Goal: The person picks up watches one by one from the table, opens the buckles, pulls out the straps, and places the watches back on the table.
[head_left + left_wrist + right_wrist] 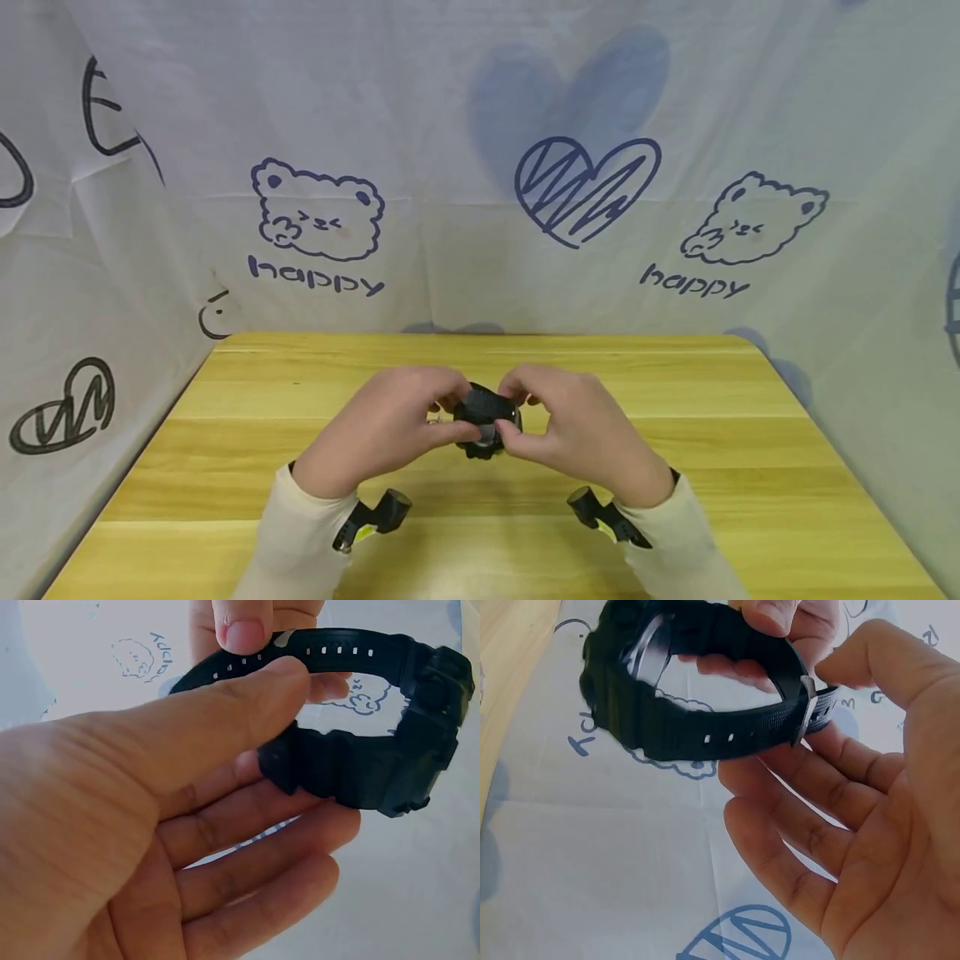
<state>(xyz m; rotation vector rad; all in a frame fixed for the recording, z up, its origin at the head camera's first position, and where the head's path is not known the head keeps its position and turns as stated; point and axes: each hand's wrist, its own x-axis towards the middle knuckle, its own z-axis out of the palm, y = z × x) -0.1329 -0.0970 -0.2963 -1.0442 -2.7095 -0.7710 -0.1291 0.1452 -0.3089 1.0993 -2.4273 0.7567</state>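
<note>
A black wristwatch [483, 406] with a perforated strap is held between both hands over the table. My left hand [405, 421] pinches the strap, its thumb lying across the band [337, 651] in the left wrist view, with the other fingers curved beneath. From the opposite side, my right hand [577, 417] holds the strap at its end, close to a metal buckle [808, 710]. The strap forms a loop, with its free end passed through the buckle. The chunky watch case [442, 697] hangs on the far side of this loop, its face turned away in the left wrist view.
Beneath the hands lies a light wood-grain table [480, 517]. A white cloth [450, 167] printed with bears, hearts and lettering hangs behind it and along the sides. Each wrist wears a black strap mount, one on the left [375, 517], one on the right [607, 517].
</note>
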